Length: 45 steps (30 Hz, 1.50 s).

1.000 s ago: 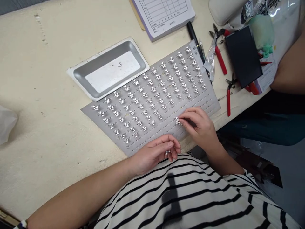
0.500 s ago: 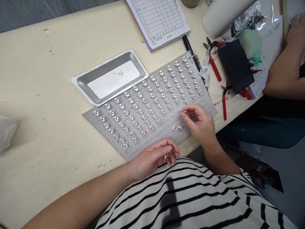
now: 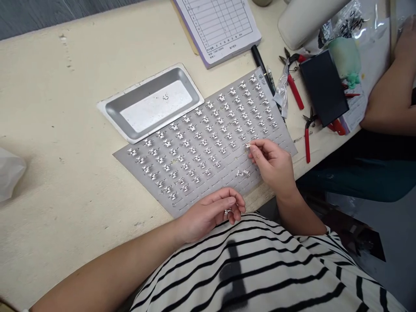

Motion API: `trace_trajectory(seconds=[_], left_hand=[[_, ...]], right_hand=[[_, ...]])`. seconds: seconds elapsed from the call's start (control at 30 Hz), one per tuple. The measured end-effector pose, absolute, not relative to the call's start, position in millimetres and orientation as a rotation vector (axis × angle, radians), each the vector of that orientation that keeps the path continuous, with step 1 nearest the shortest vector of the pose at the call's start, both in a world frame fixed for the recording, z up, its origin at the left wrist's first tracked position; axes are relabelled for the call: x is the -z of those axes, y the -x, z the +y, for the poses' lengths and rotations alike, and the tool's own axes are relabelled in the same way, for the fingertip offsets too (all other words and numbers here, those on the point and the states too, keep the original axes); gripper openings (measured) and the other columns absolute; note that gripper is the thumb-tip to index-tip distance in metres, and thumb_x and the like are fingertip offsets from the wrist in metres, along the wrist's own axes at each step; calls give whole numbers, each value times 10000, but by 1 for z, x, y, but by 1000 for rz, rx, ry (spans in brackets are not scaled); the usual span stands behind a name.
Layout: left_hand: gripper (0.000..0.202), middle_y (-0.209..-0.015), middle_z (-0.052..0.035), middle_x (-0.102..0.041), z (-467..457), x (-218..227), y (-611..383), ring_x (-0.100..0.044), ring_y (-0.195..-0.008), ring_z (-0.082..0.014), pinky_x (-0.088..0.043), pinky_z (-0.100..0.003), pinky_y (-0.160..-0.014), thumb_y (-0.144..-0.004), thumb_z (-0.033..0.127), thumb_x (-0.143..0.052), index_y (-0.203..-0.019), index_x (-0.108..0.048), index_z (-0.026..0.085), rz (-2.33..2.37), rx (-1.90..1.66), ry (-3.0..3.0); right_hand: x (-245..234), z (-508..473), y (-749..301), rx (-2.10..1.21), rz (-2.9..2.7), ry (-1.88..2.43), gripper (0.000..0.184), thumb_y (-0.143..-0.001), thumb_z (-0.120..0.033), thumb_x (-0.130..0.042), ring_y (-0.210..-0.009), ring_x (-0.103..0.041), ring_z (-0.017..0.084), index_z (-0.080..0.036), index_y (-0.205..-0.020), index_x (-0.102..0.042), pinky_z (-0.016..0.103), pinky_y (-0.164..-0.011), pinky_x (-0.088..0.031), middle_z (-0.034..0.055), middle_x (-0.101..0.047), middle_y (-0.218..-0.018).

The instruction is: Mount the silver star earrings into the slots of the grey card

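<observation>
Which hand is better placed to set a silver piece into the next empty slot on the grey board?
Right, probably: the right hand pinches a silver jewellery piece just above empty slots in the grey board. The left hand is curled around another piece by the board's near edge.

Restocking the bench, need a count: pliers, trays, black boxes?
Upper pliers and lower pliers: 2
Metal tray: 1
Black box: 1
Total: 4
</observation>
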State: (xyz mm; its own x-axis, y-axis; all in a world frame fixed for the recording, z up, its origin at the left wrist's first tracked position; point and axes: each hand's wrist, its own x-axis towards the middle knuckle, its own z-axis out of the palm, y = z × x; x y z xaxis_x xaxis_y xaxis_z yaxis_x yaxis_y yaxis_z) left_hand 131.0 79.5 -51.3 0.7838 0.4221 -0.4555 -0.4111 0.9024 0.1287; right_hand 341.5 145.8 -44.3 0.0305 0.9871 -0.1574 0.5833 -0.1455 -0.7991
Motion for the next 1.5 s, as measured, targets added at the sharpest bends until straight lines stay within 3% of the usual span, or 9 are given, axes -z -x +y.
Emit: trace_trajectory(seconds=[0.13,0.27,0.47,0.73,0.93,1.27,1.5], left_hand=[[283,-923,-38,-677,80,51,-130,-624,-758,-103,-455,-228,-706,-925,425,-766,-961,-726,147,499,-447,-21],[300,-926,-37,-679,81,49,-130,-625,-767,-104,-448,-230,-708,-920,441,-769,-969,-721,149,504,-443,-31],[329,-924,-35,-680,81,48,-130,-623,-761,-105,-442,-236,-702,-888,456,-802,-961,-713,148,523,-432,-25],[331,-931,-40,-673,80,50,-131,-618,-781,-112,-449,-247,-715,-874,440,-823,-950,-707,139,514,-449,-18],[351,-921,-40,-670,80,50,-131,-603,-771,-116,-451,-266,-742,-867,457,-823,-957,-708,138,502,-449,-36],[354,-898,-38,-669,81,49,-131,-594,-789,-125,-440,-273,-744,-869,464,-819,-952,-700,140,485,-449,-47],[360,-887,-35,-670,82,50,-130,-594,-762,-118,-432,-273,-736,-875,464,-814,-953,-699,132,475,-445,-38]], right_hand=[[38,147,-337,-884,-1672,1834,98,-966,-287,-661,-617,-591,100,-238,-903,-718,240,-559,-483,-38,-652,-718],[35,146,-336,-771,-1732,1891,110,-942,-257,-677,-617,-559,109,-237,-834,-686,255,-570,-472,-38,-629,-703],[36,144,-339,-577,-1993,1724,63,-939,-186,-657,-846,-633,158,-238,-927,-689,325,-761,-562,41,-679,-1023],[34,145,-344,-420,-2266,1614,156,-1016,-209,-603,-895,-703,180,-254,-1146,-676,335,-829,-579,34,-748,-995],[43,146,-344,-361,-2147,1571,57,-1003,-253,-633,-784,-692,167,-263,-999,-689,330,-748,-596,15,-739,-896],[61,150,-340,-210,-2027,1475,116,-975,-194,-659,-1032,-722,209,-285,-1043,-684,405,-906,-620,33,-760,-1046],[62,149,-341,-240,-2106,1449,156,-973,-151,-632,-1010,-714,200,-283,-1046,-674,402,-898,-614,41,-749,-1058]])
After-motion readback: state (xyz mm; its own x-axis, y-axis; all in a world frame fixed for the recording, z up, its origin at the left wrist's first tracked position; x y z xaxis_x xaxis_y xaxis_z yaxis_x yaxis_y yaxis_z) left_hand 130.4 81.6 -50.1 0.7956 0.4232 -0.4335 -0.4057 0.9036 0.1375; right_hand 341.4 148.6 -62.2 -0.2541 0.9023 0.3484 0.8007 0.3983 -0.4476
